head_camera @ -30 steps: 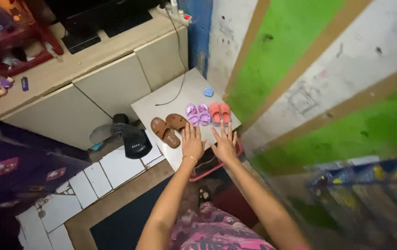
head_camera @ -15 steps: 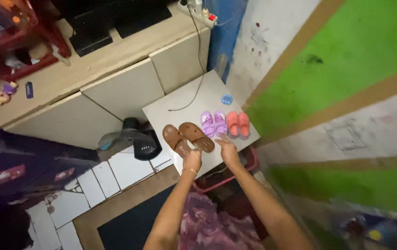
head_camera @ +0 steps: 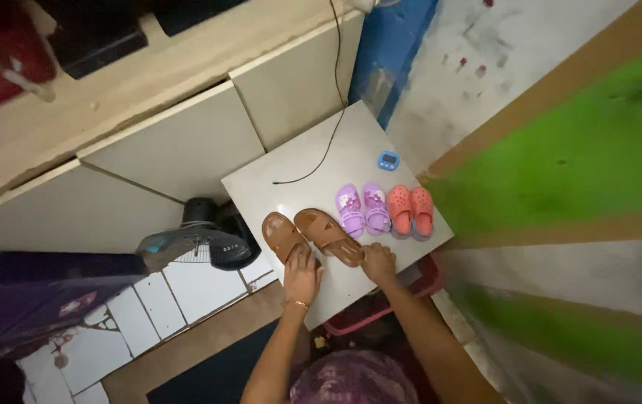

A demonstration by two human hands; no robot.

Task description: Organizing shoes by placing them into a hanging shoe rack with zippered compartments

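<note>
A pair of brown sandals (head_camera: 312,236) lies on a white square board (head_camera: 313,172). My left hand (head_camera: 302,274) rests on the heel of the left sandal. My right hand (head_camera: 378,262) touches the heel end of the right sandal. Beside them to the right stand a pair of small purple clogs (head_camera: 364,209) and a pair of small orange clogs (head_camera: 411,212), side by side. Whether either hand grips a sandal or only presses on it I cannot tell.
A small blue timer (head_camera: 388,159) and a black cable (head_camera: 321,150) lie on the board. A dark fan (head_camera: 194,243) stands at its left. Beige cabinets (head_camera: 179,142) are behind, a red basket (head_camera: 381,310) sits under the board, and a green-striped wall (head_camera: 590,150) runs along the right.
My hands moved left, from the purple and orange clogs to the brown sandals. The camera came closer to the board.
</note>
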